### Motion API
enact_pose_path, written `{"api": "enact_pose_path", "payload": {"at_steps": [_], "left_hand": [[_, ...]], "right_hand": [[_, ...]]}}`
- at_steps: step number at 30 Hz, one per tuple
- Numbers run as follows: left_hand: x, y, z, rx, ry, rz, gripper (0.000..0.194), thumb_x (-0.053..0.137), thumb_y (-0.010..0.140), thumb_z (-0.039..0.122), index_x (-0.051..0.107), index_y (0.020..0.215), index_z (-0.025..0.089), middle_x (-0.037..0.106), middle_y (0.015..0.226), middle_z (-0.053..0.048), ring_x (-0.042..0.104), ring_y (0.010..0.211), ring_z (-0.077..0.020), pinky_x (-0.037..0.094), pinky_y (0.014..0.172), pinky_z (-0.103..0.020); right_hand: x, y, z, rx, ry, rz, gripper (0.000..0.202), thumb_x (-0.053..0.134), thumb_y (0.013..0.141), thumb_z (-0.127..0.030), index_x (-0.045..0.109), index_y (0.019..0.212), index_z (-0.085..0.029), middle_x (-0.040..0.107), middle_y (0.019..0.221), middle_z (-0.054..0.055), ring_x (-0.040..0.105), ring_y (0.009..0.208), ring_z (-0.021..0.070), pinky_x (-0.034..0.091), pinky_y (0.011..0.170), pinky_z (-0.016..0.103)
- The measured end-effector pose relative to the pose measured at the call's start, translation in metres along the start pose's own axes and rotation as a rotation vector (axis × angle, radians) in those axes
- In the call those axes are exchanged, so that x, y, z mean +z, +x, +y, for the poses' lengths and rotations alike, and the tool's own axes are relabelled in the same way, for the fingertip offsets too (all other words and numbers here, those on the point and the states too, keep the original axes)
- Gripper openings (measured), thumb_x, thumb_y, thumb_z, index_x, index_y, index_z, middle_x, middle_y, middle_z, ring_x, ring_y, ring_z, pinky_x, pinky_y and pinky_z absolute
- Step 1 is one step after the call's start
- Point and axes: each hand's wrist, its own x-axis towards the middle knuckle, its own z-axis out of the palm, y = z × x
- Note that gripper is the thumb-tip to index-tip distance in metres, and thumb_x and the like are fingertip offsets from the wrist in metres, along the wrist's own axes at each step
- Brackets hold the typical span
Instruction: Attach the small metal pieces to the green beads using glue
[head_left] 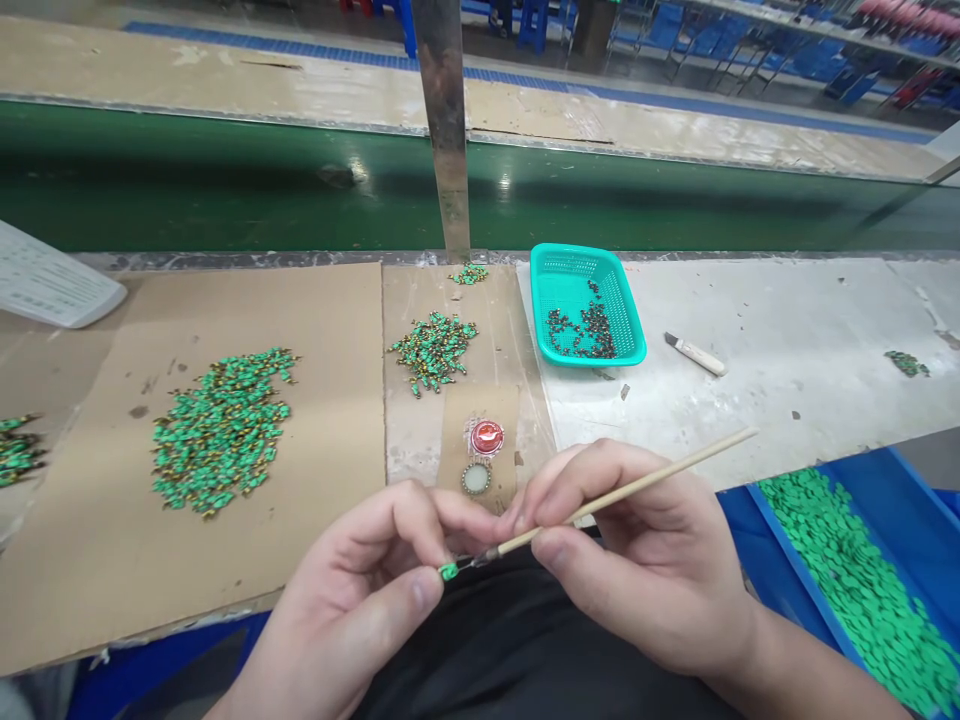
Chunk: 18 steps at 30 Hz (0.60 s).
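Observation:
Between the thumb and fingers of my left hand (375, 575) is a small green piece (448, 571), pinched at the table's front edge. My right hand (637, 560) grips a thin wooden stick (637, 488), whose dark tip points left and meets the green piece or lies very near it. Just beyond my fingers are a red round cap (487, 437) and a pale round disc with a beaded rim (476, 479). A pile of small green and gold pieces (435, 350) lies behind them, and a larger pile (221, 430) rests on cardboard to the left.
A teal basket (551, 290) with small dark pieces stands behind my right hand. Right of it lies a white-handled knife (697, 355). A blue bin (806, 575) of green pieces is at the lower right. A metal post (448, 150) rises at the table's back edge.

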Motion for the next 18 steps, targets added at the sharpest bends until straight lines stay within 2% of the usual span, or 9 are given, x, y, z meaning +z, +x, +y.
{"api": "enact_pose_path", "payload": {"at_steps": [7, 14, 16, 18], "left_hand": [[-0.001, 0.0, -0.001, 0.009, 0.003, -0.012, 0.033, 0.11, 0.083, 0.046, 0.086, 0.076, 0.025, 0.09, 0.097, -0.006, 0.082, 0.089, -0.0223, 0.066, 0.082, -0.026], [-0.007, 0.003, -0.003, 0.002, 0.014, -0.022, 0.033, 0.109, 0.084, 0.048, 0.085, 0.078, 0.025, 0.093, 0.104, -0.008, 0.086, 0.093, -0.0261, 0.071, 0.09, -0.033], [-0.011, 0.004, -0.005, 0.028, 0.053, 0.006, 0.037, 0.109, 0.083, 0.052, 0.084, 0.077, 0.025, 0.093, 0.104, -0.008, 0.088, 0.099, -0.0288, 0.073, 0.093, -0.034], [-0.019, 0.007, -0.01, 0.061, 0.096, 0.06, 0.04, 0.108, 0.082, 0.055, 0.083, 0.076, 0.025, 0.093, 0.103, -0.008, 0.089, 0.103, -0.0309, 0.074, 0.094, -0.034]], "right_hand": [[-0.001, 0.002, -0.003, 0.01, -0.017, -0.01, 0.017, 0.087, 0.101, -0.009, 0.084, 0.105, -0.025, 0.09, 0.101, 0.005, 0.087, 0.088, 0.023, 0.072, 0.083, 0.037], [0.001, 0.001, 0.003, 0.027, 0.136, 0.002, 0.019, 0.085, 0.103, -0.008, 0.084, 0.108, -0.026, 0.088, 0.104, 0.003, 0.087, 0.094, 0.0205, 0.072, 0.089, 0.037], [-0.008, 0.005, 0.005, -0.035, 0.16, 0.065, 0.018, 0.088, 0.103, -0.009, 0.083, 0.109, -0.026, 0.085, 0.099, 0.001, 0.084, 0.088, 0.0174, 0.07, 0.083, 0.032], [-0.027, 0.016, 0.007, -0.129, 0.143, 0.15, 0.017, 0.085, 0.107, -0.011, 0.082, 0.111, -0.027, 0.079, 0.086, -0.003, 0.077, 0.073, 0.0127, 0.065, 0.068, 0.025]]}}
